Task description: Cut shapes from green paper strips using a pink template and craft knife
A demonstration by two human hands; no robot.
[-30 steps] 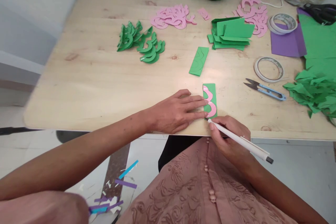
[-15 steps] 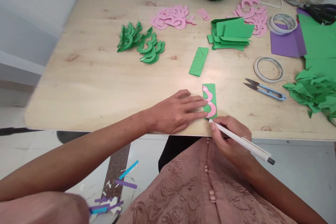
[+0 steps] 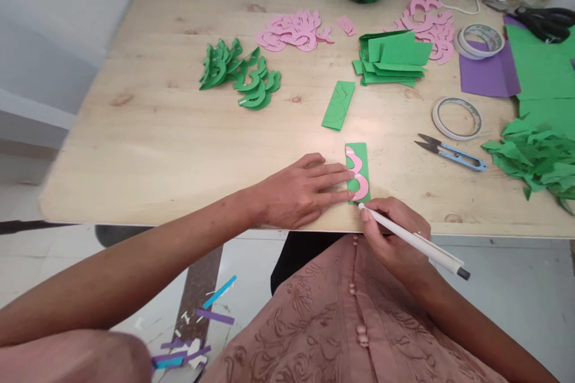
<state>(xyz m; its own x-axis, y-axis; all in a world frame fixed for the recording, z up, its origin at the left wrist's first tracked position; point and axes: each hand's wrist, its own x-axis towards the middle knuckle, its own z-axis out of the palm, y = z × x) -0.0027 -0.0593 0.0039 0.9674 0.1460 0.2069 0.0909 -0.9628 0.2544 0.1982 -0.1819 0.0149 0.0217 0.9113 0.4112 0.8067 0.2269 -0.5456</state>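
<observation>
My left hand point(image 3: 309, 191) lies flat, fingers stretched out. Its fingertips press a pink scalloped paper template point(image 3: 360, 187) onto a green paper strip point(image 3: 363, 158) at the table's front edge. Held in my right hand point(image 3: 395, 230) is a white pen point(image 3: 415, 242), its tip at the lower end of the pink template. Farther back lies another green strip point(image 3: 338, 106) with a wavy outline drawn on it. A stack of folded green paper point(image 3: 395, 63) sits behind that, and cut green scalloped pieces point(image 3: 258, 84) lie to the left.
Pink cut-outs point(image 3: 291, 31) lie at the back. On the right are blue thread snips point(image 3: 451, 152), a tape roll point(image 3: 458, 118), more tape rolls point(image 3: 480, 40) on purple paper point(image 3: 487, 78), black-handled scissors point(image 3: 545, 24) and green scraps point(image 3: 539, 152). Paper strips point(image 3: 215, 316) litter the floor.
The view has shifted very slightly. Both hands, the pen and the pink template stay in nearly the same place.
</observation>
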